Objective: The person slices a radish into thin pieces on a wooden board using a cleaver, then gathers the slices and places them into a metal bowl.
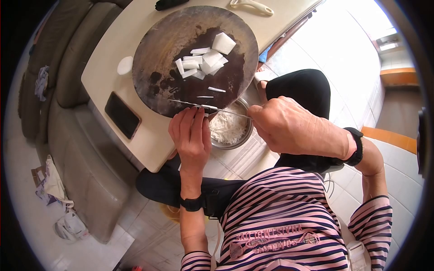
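My right hand (282, 124) is closed round the handle of a knife (214, 108), whose thin blade reaches left over the near edge of a round dark board (158, 63). Beside the blade, my left hand (192, 128) presses its fingertips on a small white piece (206, 114) at the board's edge. Thin white slivers (217, 90) lie just beyond the blade. Farther up the board is a pile of white chunks (211, 58) with one larger block (224, 43). Below the board's edge, a metal bowl (246, 135) holds white shreds (228, 126).
The board rests on a cream table (97, 67) with a phone (122, 114), a white round slice (125, 65), a peeler (253, 6) and a black object (171, 3). A grey sofa (86, 158) stands at the left. My knees are below the table's edge.
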